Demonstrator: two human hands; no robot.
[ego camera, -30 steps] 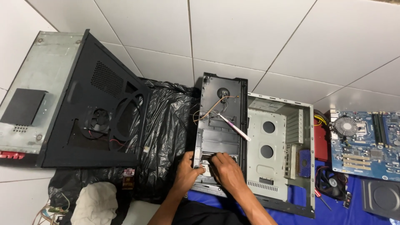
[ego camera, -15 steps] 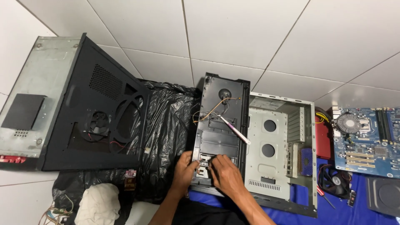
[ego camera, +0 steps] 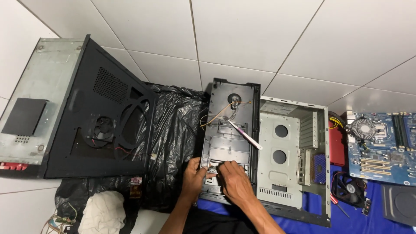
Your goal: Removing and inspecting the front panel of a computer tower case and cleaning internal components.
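Far left, on the white tile floor (ego camera: 242, 39): a grey computer case (ego camera: 41, 99), lying flat, with a black side panel (ego camera: 99, 125) propped open against it, small fan towards the camera. Just right of that, a crumpled black plastic bag (ego camera: 173, 130); below it, a white cloth (ego camera: 104, 212) beside a tangle of thin wires.

At centre, flat on the bag's edge: a black front panel (ego camera: 229, 130), inner face up, thin wires looped near its top, and a white stick-like tool (ego camera: 245, 135) resting aslant across it. Working at the near end of this panel. Left hand (ego camera: 194, 177) and right hand (ego camera: 234, 184) close together, fingertips meeting over a small fitting on the panel's inner face. Cannot tell whether either is clamped on it or only pressing, as the right hand's back hides the fingers.

Judged as a fiddling step: freeing or seating a small part in the panel. Calls for a fine fingertip pinch, with the panel held steady against the floor and the loose wires kept out of the way.

Touching the panel's right edge: a bare metal chassis (ego camera: 286, 173) on a blue cloth (ego camera: 368, 221). Further right, a loose black fan (ego camera: 349, 190) and a blue motherboard (ego camera: 381, 145).
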